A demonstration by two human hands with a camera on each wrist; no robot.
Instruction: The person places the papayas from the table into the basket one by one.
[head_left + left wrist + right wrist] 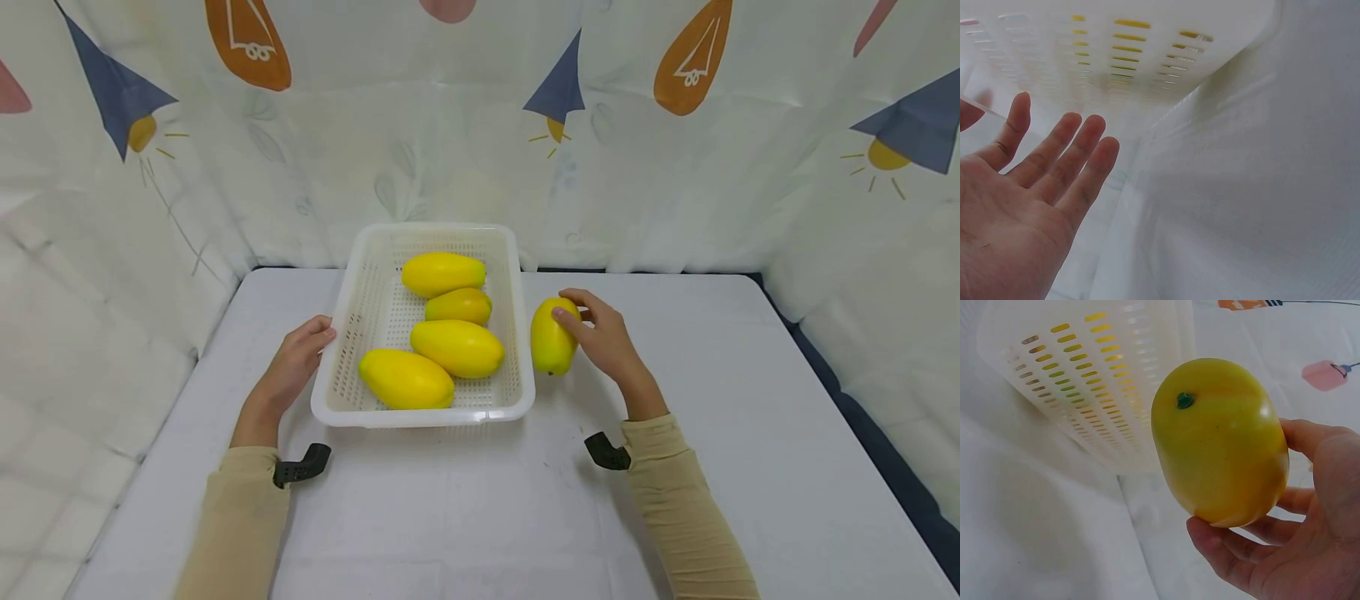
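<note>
My right hand [606, 337] grips a yellow papaya [553, 337] beside the right wall of a white perforated basket [425, 418]. In the right wrist view, the papaya [1222, 444] shows a small green stem nub, with the thumb on one side and fingers on the other. At the basket's left rim is my left hand [298, 358]. The left wrist view shows that hand [1029, 206] palm up, its fingers extended and spread by the slotted basket wall [1135, 12]. Inside the basket lie several more yellow papayas [457, 348], one smaller [459, 307].
The basket stands on a table with a white cover [465, 517], toward its back edge. Behind hangs a pale curtain [465, 142] printed with blue and orange shapes. Dark edging [862, 408] runs along the table's right side. Black wrist mounts [303, 465] sit on both sleeves.
</note>
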